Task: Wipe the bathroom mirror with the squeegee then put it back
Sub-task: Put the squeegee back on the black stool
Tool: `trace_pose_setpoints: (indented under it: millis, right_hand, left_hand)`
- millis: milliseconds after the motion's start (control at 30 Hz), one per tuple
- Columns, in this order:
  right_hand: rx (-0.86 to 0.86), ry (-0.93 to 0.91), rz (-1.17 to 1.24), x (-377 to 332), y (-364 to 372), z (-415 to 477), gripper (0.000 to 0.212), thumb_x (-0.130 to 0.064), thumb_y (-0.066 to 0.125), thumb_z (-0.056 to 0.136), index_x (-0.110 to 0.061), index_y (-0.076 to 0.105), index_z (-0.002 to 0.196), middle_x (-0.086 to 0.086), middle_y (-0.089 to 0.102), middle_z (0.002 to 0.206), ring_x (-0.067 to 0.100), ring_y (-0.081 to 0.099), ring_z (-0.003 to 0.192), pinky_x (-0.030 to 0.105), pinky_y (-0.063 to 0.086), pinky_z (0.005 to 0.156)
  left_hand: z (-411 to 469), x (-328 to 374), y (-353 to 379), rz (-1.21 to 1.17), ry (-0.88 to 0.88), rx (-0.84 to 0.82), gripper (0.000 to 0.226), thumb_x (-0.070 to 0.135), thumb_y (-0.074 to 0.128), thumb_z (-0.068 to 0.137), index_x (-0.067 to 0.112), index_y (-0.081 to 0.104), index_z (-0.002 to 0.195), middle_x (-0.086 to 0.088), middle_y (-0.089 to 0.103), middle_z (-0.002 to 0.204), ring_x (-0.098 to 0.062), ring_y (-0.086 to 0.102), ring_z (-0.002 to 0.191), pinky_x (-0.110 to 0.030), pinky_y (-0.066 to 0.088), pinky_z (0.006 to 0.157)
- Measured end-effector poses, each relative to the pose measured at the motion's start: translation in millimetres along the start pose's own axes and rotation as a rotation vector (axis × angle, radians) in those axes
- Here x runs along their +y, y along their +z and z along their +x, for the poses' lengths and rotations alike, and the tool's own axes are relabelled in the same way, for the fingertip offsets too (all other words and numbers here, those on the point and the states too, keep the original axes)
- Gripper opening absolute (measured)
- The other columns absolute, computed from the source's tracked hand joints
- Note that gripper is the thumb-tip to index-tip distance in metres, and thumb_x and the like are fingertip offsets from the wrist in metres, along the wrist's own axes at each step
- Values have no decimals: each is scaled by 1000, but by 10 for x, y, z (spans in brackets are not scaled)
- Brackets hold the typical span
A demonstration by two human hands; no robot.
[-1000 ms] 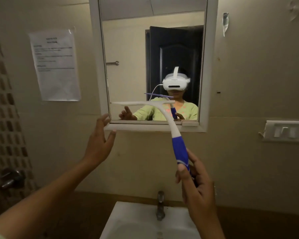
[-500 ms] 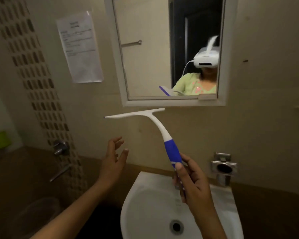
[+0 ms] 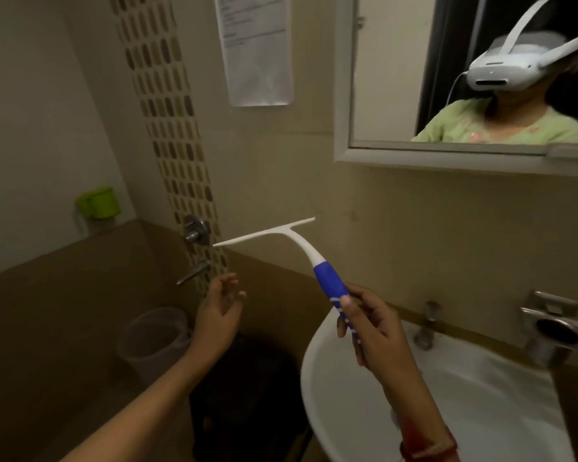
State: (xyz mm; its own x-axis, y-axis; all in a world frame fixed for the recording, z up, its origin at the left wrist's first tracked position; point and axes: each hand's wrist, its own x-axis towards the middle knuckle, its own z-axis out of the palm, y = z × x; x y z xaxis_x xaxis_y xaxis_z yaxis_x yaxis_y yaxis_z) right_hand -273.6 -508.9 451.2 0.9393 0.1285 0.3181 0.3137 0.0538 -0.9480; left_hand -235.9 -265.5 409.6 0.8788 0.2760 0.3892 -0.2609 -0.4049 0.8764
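Observation:
My right hand (image 3: 376, 331) grips the blue handle of a white squeegee (image 3: 302, 250), whose blade points left and hangs in the air well below the mirror. The white-framed mirror (image 3: 342, 95) is on the wall at the upper right, its glass reflecting a person in a headset and green top. My left hand (image 3: 219, 311) is held out to the left of the squeegee with fingers apart, holding nothing and touching nothing.
A white sink (image 3: 481, 405) with a tap (image 3: 426, 325) sits under my right hand. A wall tap (image 3: 196, 231) is on the mosaic tile strip, a bin (image 3: 154, 338) stands below it, and a green mug (image 3: 99, 201) rests on the left ledge. A paper notice (image 3: 257, 51) hangs beside the mirror.
The squeegee has come down from the mirror's lower edge to well below it. My view has swung left and down. My left hand has dropped away from the mirror frame.

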Motion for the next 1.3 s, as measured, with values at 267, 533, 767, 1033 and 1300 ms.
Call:
trace_pose_setpoints:
  millis: [267, 533, 767, 1033, 1300]
  right_hand:
    - [-71, 325, -52, 532, 746, 519, 21, -31, 49, 93, -24, 60, 110, 4, 60, 71, -3, 48, 36, 10, 33, 34]
    - [-101, 636, -182, 1721, 1584, 958, 17, -26, 48, 94, -23, 60, 107, 8, 63, 76, 12, 55, 54, 21, 41, 44]
    - [-103, 834, -188, 2795, 2167, 1280, 15, -20, 49, 94, -20, 59, 104, 3, 57, 65, 5, 47, 43, 14, 33, 35]
    - [2, 1044, -176, 3937, 2531, 1559, 12, -16, 48, 94, -11, 59, 95, 5, 52, 61, 8, 40, 37, 15, 29, 31]
    - [137, 1069, -111, 4918, 2968, 1863, 10, -21, 49, 94, -14, 55, 95, 3, 52, 64, 11, 41, 45, 16, 32, 32]
  left_hand:
    - [264, -786, -548, 124, -149, -16, 25, 17, 55, 92, 17, 50, 116, 2, 59, 107, -9, 55, 100, -25, 41, 83]
    - [544, -1815, -816, 21, -303, 28, 20, 3, 55, 90, 15, 53, 106, 9, 60, 100, 0, 56, 96, -6, 42, 78]
    - [824, -2833, -900, 86, -457, -34, 22, 5, 56, 90, 21, 52, 104, 7, 59, 102, -9, 56, 99, -25, 42, 89]
    - [1070, -3796, -804, 213, -490, -147, 21, 12, 56, 90, 21, 53, 109, 3, 60, 109, -16, 58, 104, -35, 47, 91]
    - [1021, -4422, -633, 177, -595, -145, 20, 14, 56, 90, 20, 53, 109, 1, 61, 109, -12, 58, 105, -39, 48, 91]
